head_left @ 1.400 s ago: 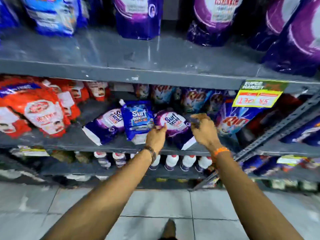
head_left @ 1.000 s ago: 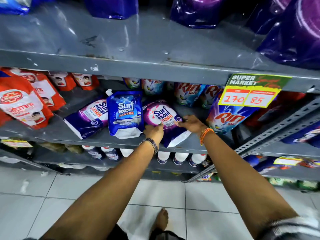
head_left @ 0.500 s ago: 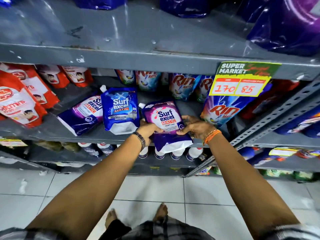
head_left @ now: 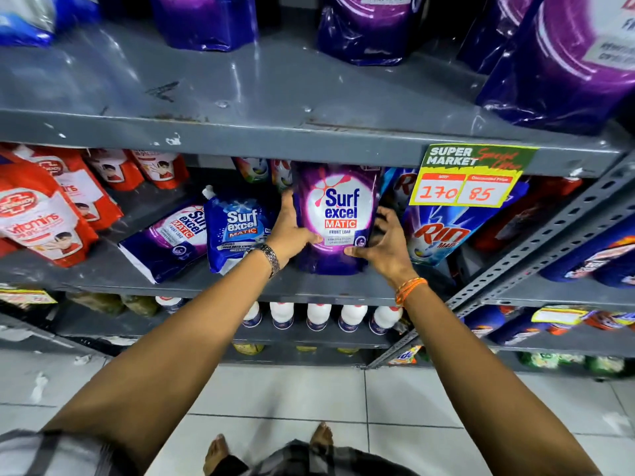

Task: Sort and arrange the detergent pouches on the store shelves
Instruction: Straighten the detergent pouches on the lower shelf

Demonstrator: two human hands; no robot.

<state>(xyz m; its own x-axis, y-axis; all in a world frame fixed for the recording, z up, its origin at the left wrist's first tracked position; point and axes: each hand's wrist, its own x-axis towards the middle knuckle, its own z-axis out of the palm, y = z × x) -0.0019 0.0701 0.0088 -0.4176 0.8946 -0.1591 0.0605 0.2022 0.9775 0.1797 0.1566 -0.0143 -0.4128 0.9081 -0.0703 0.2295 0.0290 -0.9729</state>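
A purple Surf Excel Matic pouch (head_left: 338, 214) stands upright on the middle grey shelf (head_left: 192, 280), label facing me. My left hand (head_left: 290, 228) grips its left side and my right hand (head_left: 385, 242) grips its lower right side. Just to the left, a blue Surf Excel Matic pouch (head_left: 237, 228) leans back. Beside that, another purple Surf Excel pouch (head_left: 168, 238) lies tilted on its side. A blue Rin pouch (head_left: 443, 231) stands right of the held pouch, partly behind a price tag.
Red Lifebuoy pouches (head_left: 41, 214) fill the shelf's left end. Large purple pouches (head_left: 563, 60) stand on the upper shelf (head_left: 275, 132). A yellow price tag (head_left: 470, 176) hangs from its edge. White bottles (head_left: 318, 316) line the lower shelf. A perforated upright (head_left: 536, 249) slants at right.
Both hands took hold of the lying purple pouch, pulled it toward the shelf edge, then raised it upright and pushed it back onto the shelf. The camera moved closer.
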